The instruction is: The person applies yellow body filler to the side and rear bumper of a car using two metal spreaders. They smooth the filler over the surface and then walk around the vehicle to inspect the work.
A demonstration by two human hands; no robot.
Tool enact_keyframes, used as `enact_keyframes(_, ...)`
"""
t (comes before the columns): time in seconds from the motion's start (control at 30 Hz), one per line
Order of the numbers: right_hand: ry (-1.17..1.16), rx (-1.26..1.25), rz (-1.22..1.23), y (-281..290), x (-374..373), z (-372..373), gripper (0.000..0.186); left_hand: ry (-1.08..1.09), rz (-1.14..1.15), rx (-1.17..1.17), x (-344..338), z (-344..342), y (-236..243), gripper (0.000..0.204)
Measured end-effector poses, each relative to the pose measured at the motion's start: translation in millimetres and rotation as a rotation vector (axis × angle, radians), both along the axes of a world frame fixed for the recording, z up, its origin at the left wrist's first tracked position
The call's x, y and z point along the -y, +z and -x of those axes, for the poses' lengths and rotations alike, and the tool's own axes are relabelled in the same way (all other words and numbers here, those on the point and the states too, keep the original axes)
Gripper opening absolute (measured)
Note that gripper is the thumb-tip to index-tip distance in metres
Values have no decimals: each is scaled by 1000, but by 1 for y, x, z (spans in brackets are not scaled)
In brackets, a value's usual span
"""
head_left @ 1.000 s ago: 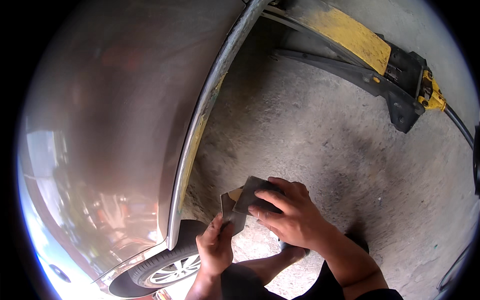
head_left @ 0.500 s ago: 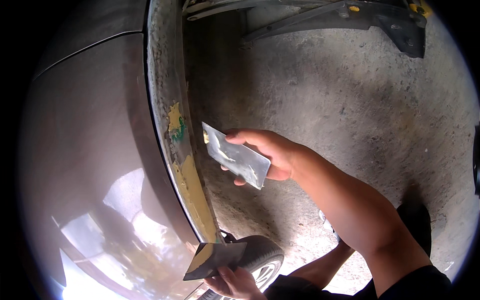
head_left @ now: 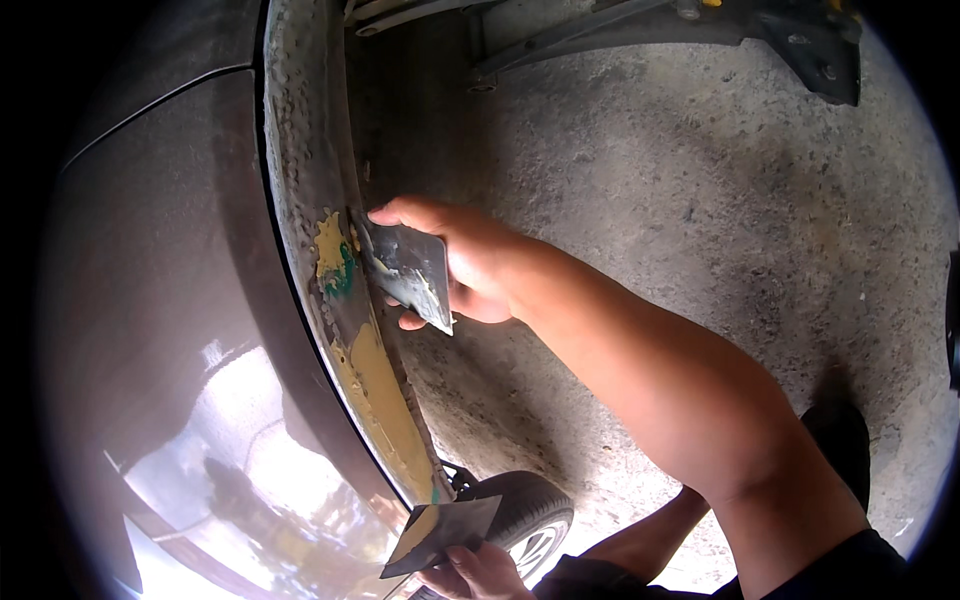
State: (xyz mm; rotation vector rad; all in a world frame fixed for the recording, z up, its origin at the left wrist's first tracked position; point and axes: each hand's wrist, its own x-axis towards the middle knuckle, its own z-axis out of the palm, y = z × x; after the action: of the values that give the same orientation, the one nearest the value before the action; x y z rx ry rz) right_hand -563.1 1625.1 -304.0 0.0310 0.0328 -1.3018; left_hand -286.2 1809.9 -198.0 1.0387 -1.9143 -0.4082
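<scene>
My right hand (head_left: 470, 255) grips a flat metal putty spreader (head_left: 408, 275) smeared with pale filler. Its far edge meets or nearly meets the car's rocker panel (head_left: 310, 130), beside a patch of yellow filler (head_left: 328, 247) with a green smear (head_left: 340, 272). Further down the sill runs a longer strip of yellow filler (head_left: 385, 400). At the lower edge my left hand (head_left: 480, 572) is closed on a dark rectangular plate (head_left: 445, 532) that carries a dab of yellow filler near its left corner. Some fingers of both hands are hidden behind the plates.
A glossy grey-brown car door (head_left: 170, 260) fills the left side. Below the sill stands a wheel (head_left: 535, 520), close to my left hand. Dark metal framework (head_left: 620, 40) lies across the top, over rough concrete floor (head_left: 640, 200).
My right hand has moved left and up with the spreader, from beside the sill to its edge. The left hand and its plate have shifted slightly down and right.
</scene>
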Motion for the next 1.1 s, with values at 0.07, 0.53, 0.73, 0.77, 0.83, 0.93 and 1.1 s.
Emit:
enact_keyframes(0.07, -16, -35, -26, 11, -3, 1, 41, 6, -14, -10, -1, -1, 1, 49)
enact_keyframes(0.53, -13, -221, -35, 58, -35, 5, 36, -90, 38, 81, -2, 6, 13, 51)
enact_keyframes(0.73, -542, -626, 23, 61, -45, -38, 43, -108, 334, 649, 0, -16, 17, 51)
enact_keyframes(0.77, -628, -696, 45, 56, -52, -44, 44, -102, 320, 615, 1, -8, 17, 51)
enact_keyframes(0.83, -527, -643, 131, 45, -66, -49, 48, -104, 74, 131, 0, 11, 10, 50)
enact_keyframes(0.93, -21, -259, 45, 26, -62, -16, 46, -68, 52, 184, -3, 3, 14, 50)
enact_keyframes(1.1, -44, -145, -36, 28, -33, 15, 35, -28, 28, 34, -8, 4, 9, 52)
